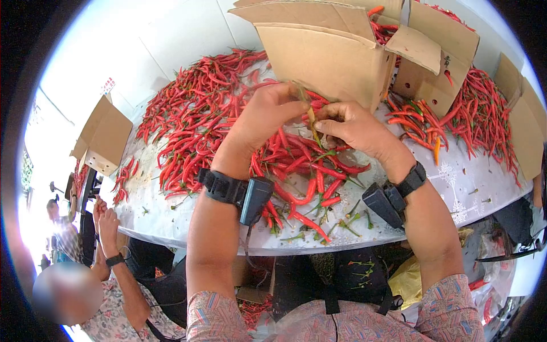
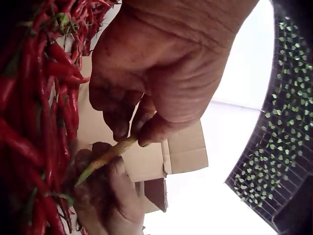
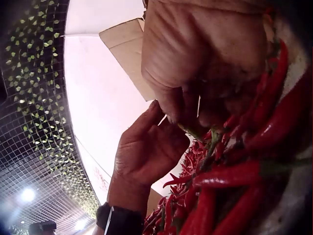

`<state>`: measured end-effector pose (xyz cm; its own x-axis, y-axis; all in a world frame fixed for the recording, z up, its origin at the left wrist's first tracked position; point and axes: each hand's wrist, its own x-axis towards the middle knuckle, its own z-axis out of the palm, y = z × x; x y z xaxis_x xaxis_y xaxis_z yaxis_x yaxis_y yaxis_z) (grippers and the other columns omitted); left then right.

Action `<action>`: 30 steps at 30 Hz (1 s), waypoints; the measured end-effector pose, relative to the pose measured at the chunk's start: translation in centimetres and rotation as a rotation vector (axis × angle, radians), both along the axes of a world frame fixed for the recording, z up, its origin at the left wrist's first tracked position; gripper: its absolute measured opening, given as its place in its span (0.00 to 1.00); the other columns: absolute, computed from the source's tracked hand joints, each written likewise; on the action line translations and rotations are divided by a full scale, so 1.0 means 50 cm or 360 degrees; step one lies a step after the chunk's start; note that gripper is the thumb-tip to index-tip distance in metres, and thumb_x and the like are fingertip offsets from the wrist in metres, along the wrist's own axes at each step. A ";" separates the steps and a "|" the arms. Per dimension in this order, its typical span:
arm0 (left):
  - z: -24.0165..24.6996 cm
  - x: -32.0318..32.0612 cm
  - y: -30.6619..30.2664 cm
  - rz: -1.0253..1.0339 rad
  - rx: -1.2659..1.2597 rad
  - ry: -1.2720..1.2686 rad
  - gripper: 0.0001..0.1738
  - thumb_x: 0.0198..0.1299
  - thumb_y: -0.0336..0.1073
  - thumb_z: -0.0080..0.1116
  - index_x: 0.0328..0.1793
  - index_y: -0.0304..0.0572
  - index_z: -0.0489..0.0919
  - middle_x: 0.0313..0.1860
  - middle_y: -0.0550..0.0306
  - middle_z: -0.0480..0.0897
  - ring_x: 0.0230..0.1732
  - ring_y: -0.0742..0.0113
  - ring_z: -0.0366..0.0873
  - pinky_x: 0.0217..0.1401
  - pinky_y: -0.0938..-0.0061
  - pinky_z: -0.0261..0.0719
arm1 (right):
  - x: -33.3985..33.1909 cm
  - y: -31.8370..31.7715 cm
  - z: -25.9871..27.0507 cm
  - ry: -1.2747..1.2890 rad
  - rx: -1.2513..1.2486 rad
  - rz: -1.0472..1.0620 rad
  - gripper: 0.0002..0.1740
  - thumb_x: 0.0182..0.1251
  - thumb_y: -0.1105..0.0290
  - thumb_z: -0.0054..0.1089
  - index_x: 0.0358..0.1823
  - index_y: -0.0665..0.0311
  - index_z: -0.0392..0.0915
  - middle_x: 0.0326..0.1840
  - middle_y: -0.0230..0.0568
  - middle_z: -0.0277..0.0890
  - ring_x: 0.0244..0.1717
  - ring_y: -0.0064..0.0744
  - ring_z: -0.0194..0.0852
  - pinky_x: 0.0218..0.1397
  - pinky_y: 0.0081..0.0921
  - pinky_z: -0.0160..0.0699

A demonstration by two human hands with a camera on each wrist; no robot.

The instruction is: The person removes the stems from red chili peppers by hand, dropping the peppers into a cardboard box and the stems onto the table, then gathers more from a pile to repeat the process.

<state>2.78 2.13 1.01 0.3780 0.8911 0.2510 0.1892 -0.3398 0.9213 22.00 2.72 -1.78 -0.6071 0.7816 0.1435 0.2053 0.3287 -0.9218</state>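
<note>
Over the heap of red chili peppers (image 1: 296, 159), my two hands meet at a slender yellowish-green chili pepper (image 1: 313, 126). In the left wrist view the yellowish pepper (image 2: 105, 157) slants between the hands, orange in the middle and green toward its lower tip. My left hand (image 1: 263, 114) pinches its upper end between thumb and fingers. Lower down, my right hand (image 1: 364, 132) holds it, thumb against one side and fingers curled behind. The right wrist view shows only a bit of green at the right fingertips; the rest is hidden behind the hand.
A large cardboard box (image 1: 319, 62) stands just behind my hands, with another open box (image 1: 421, 85) to its right. Loose green stems (image 1: 350, 222) lie along the near table edge. At the left is a smaller box (image 1: 105, 137), and another person (image 1: 114, 273) sits beside the table.
</note>
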 end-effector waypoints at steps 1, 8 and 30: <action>-0.004 -0.002 0.002 0.0002 0.0001 -0.0001 0.06 0.56 0.32 0.55 0.38 0.38 0.78 0.28 0.67 0.77 0.28 0.81 0.70 0.31 0.85 0.68 | 0.000 0.000 -0.001 -0.0021 0.0009 0.0007 0.11 0.64 0.66 0.54 0.38 0.69 0.75 0.25 0.29 0.72 0.25 0.17 0.68 0.31 0.18 0.69; 0.006 0.008 -0.012 0.0490 0.0427 0.0606 0.10 0.52 0.35 0.59 0.28 0.34 0.78 0.24 0.61 0.78 0.27 0.76 0.72 0.31 0.76 0.71 | -0.003 -0.004 0.006 -0.0250 0.0129 -0.0175 0.10 0.60 0.67 0.57 0.33 0.68 0.75 0.23 0.28 0.71 0.24 0.16 0.66 0.29 0.19 0.67; 0.002 0.034 -0.024 0.0483 0.0552 0.0807 0.15 0.54 0.40 0.56 0.27 0.32 0.78 0.19 0.50 0.73 0.23 0.72 0.69 0.27 0.70 0.68 | -0.010 0.009 -0.014 -0.0033 0.0374 -0.0340 0.13 0.57 0.67 0.55 0.40 0.67 0.77 0.31 0.38 0.78 0.31 0.24 0.73 0.37 0.24 0.72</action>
